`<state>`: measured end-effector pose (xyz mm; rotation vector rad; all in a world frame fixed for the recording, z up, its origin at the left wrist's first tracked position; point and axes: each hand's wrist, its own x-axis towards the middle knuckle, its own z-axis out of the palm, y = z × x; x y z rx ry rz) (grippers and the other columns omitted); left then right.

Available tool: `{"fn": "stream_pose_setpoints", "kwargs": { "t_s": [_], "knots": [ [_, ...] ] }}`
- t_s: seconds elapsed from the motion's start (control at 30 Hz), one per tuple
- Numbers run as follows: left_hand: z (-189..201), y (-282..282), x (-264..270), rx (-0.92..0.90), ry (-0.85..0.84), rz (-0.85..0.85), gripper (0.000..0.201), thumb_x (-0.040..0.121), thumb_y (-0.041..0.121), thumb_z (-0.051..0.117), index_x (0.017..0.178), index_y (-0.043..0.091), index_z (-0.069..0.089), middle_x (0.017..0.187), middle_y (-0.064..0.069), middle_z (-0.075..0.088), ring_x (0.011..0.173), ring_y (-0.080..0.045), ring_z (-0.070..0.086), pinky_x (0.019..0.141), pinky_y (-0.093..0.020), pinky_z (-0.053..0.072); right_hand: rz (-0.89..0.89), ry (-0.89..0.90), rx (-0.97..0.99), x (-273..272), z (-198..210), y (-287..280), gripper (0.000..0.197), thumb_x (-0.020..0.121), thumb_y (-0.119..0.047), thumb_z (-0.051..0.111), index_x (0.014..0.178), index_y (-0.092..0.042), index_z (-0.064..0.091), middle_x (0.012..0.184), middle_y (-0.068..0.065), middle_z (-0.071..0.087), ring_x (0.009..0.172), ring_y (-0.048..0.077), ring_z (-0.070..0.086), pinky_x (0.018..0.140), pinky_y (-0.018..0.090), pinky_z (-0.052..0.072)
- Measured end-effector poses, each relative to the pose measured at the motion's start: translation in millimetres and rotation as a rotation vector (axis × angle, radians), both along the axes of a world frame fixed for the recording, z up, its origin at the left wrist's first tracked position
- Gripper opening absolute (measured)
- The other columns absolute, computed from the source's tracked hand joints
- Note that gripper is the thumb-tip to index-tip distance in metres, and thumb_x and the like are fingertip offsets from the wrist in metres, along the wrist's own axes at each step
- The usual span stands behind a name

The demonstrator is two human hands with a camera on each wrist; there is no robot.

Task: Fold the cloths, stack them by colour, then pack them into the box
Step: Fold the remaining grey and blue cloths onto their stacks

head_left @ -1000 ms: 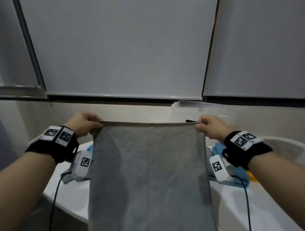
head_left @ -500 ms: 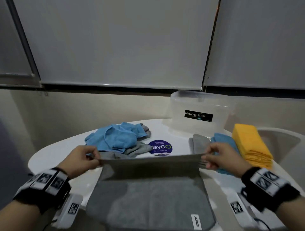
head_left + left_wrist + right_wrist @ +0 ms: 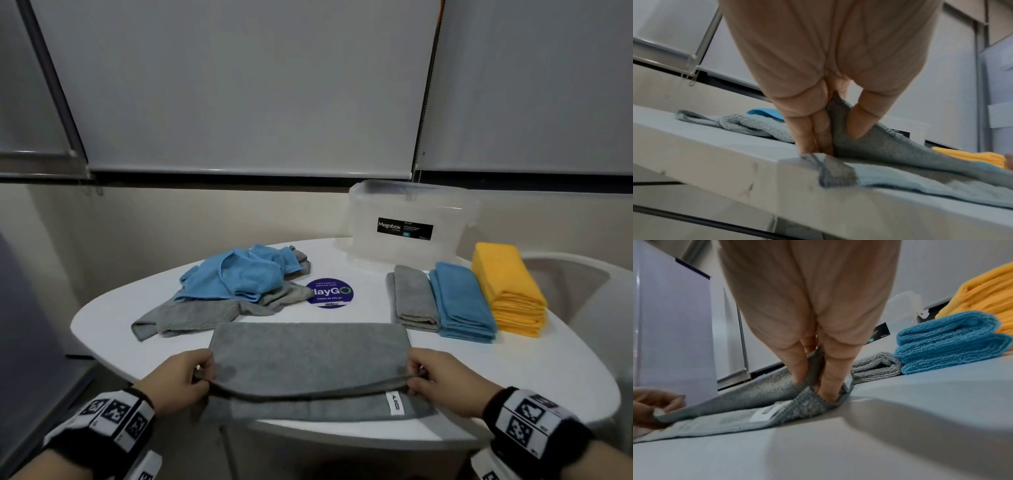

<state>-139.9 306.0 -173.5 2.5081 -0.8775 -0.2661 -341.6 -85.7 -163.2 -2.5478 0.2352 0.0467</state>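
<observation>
Item: grey cloth [image 3: 308, 356], on the table [image 3: 513, 377] at its near edge, half-folded.
Left hand [image 3: 181, 380]: fingers and thumb pinch the upper layer's near-left corner.
Right hand [image 3: 442, 380]: pinches the near-right corner likewise.
Step in hand: first fold. Lay the sagging top edge onto the lower edge (white label [image 3: 395, 403] still showing), corners matched, then smooth flat.
Destination: grey stack [image 3: 412, 298], beside the blue.
</observation>
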Motion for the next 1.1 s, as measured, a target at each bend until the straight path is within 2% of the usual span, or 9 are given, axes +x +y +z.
{"fn": "stream_pose_setpoints", "kwargs": {
  "t_s": [0.1, 0.17, 0.3, 0.43, 0.57, 0.7, 0.83, 0.93, 1.1],
  "knots": [
    [-2.4, -18.3, 11.3, -0.006, -0.025, 0.085, 0.025, 0.076, 0.004, 0.06, 0.067, 0.025, 0.049, 0.071, 0.007, 0.058, 0.061, -0.001, 0.047, 0.056, -0.013, 0.034, -0.019, -0.028, -0.129, 22.1, -3.3, -9.8, 0.025, 0.087, -0.014, 0.059, 0.072, -0.025, 0.043, 0.08, -0.008, 0.054, 0.077, 0.01, 0.053, 0.063, 0.014, 0.038],
    [-2.1, -24.1, 18.6, -0.033, 0.014, 0.123, 0.023, 0.075, 0.004, 0.061, 0.064, 0.021, 0.05, 0.068, 0.006, 0.057, 0.062, -0.008, 0.049, 0.057, -0.019, 0.037, -0.015, -0.032, -0.169, 31.9, -3.3, -14.2, 0.03, 0.085, -0.013, 0.061, 0.069, -0.026, 0.04, 0.076, -0.009, 0.049, 0.076, 0.012, 0.048, 0.062, 0.013, 0.035],
    [-2.2, -18.9, 22.2, -0.09, 0.065, 0.102, 0.015, 0.06, 0.013, 0.058, 0.053, 0.021, 0.049, 0.058, 0.005, 0.055, 0.059, -0.012, 0.05, 0.058, -0.02, 0.038, 0.042, -0.003, -0.221, 31.9, -2.9, -18.2, 0.035, 0.079, -0.012, 0.067, 0.063, -0.029, 0.041, 0.074, -0.013, 0.047, 0.067, -0.001, 0.043, 0.059, 0.011, 0.035],
    [-6.8, -13.0, 21.7, -0.092, 0.047, 0.076, 0.015, 0.052, 0.016, 0.058, 0.046, 0.022, 0.045, 0.059, 0.005, 0.055, 0.062, -0.009, 0.052, 0.06, -0.022, 0.039, 0.072, 0.009, -0.235, 26.9, -5.4, -20.5, 0.035, 0.074, -0.013, 0.071, 0.059, -0.028, 0.044, 0.074, -0.011, 0.051, 0.066, -0.001, 0.045, 0.06, 0.011, 0.036],
    [-8.3, -13.2, 23.8, -0.027, -0.008, 0.051, 0.02, 0.055, 0.013, 0.062, 0.05, 0.026, 0.048, 0.067, 0.004, 0.057, 0.065, -0.007, 0.053, 0.06, -0.018, 0.04, 0.112, 0.024, -0.295, 29.6, -4.4, -20.1, 0.026, 0.073, -0.012, 0.071, 0.06, -0.023, 0.05, 0.074, -0.011, 0.05, 0.065, -0.002, 0.044, 0.061, 0.01, 0.035],
    [-10.7, -11.9, 21.6, 0.011, -0.059, -0.035, 0.019, 0.049, 0.015, 0.061, 0.05, 0.03, 0.05, 0.071, 0.003, 0.054, 0.064, -0.006, 0.053, 0.057, -0.012, 0.038, 0.152, 0.06, -0.349, 30.1, -3.9, -16.7, 0.028, 0.073, -0.012, 0.066, 0.056, -0.027, 0.049, 0.072, -0.013, 0.051, 0.064, -0.005, 0.045, 0.059, 0.008, 0.034],
    [-11.9, -10.5, 17.7, 0.096, -0.108, -0.122, 0.023, 0.047, 0.024, 0.063, 0.058, 0.03, 0.044, 0.079, 0.009, 0.049, 0.065, -0.003, 0.047, 0.058, -0.012, 0.036, 0.164, 0.116, -0.376, 25.1, -0.5, -14.2, 0.022, 0.07, -0.012, 0.061, 0.067, -0.028, 0.045, 0.088, -0.008, 0.048, 0.076, 0.006, 0.046, 0.067, 0.018, 0.04],
    [-12.5, -10.3, 16.7, 0.116, -0.129, -0.142, 0.024, 0.052, 0.026, 0.06, 0.068, 0.034, 0.045, 0.084, 0.01, 0.048, 0.069, -0.001, 0.047, 0.06, -0.01, 0.035, 0.184, 0.129, -0.41, 22.7, -3.0, -13.9, 0.029, 0.073, -0.009, 0.056, 0.067, -0.03, 0.037, 0.089, -0.008, 0.042, 0.079, 0.011, 0.042, 0.063, 0.013, 0.031],
    [-12.0, -18.9, 17.8, 0.143, -0.158, -0.118, 0.029, 0.059, 0.01, 0.052, 0.072, 0.034, 0.042, 0.088, 0.011, 0.045, 0.072, -0.003, 0.047, 0.062, -0.011, 0.036, 0.181, 0.121, -0.484, 26.2, -7.4, -6.3, 0.029, 0.077, 0.0, 0.044, 0.075, -0.027, 0.035, 0.095, -0.004, 0.04, 0.086, 0.015, 0.041, 0.072, 0.025, 0.035]
  ]
}}
